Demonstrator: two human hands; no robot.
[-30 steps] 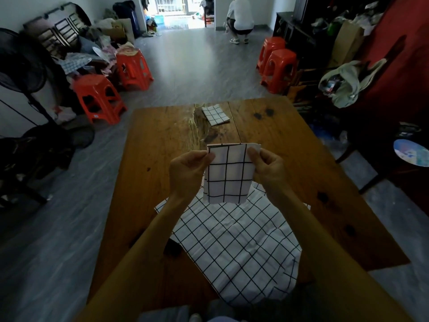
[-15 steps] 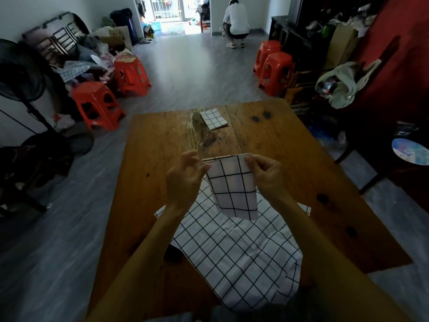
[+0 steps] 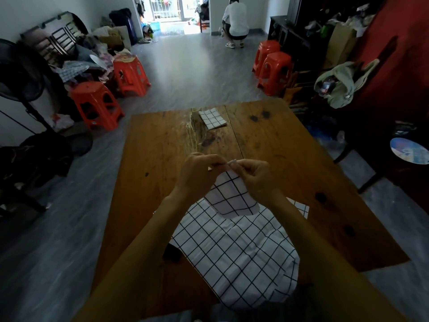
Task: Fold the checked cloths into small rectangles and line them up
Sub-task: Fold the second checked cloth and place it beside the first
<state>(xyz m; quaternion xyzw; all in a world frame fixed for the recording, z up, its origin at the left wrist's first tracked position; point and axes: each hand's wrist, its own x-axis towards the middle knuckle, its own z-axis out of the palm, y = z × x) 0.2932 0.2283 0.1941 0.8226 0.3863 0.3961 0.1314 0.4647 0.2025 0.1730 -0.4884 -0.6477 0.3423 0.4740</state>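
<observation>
Above the middle of the wooden table (image 3: 157, 159), both hands meet at the top edge of a small folded checked cloth (image 3: 232, 196). The left hand (image 3: 199, 175) has its fingers curled in, pinching the cloth's upper corner, and the right hand (image 3: 255, 177) pinches the same top edge just beside it, fingertips nearly touching those of the left. The cloth hangs down from that pinch with its long axis running roughly from 12 o'clock to 6 o'clock, leaning slightly toward 5 o'clock; its rounded lower end points down toward the person. That lower end overlaps the view of a large unfolded checked cloth (image 3: 236, 256) spread flat on the table at 6 o'clock, its near part draping over the table's near edge; whether the two touch cannot be told. At 12 o'clock, near the far edge of the table, a finished folded checked rectangle (image 3: 212, 118) lies flat, turned a little askew, with its long axis running toward 1 o'clock. Red plastic stools (image 3: 97, 105) stand on the grey floor at 10 o'clock and at 1 o'clock, and a person in a white top (image 3: 235, 19) crouches by the doorway far off at 12 o'clock.
</observation>
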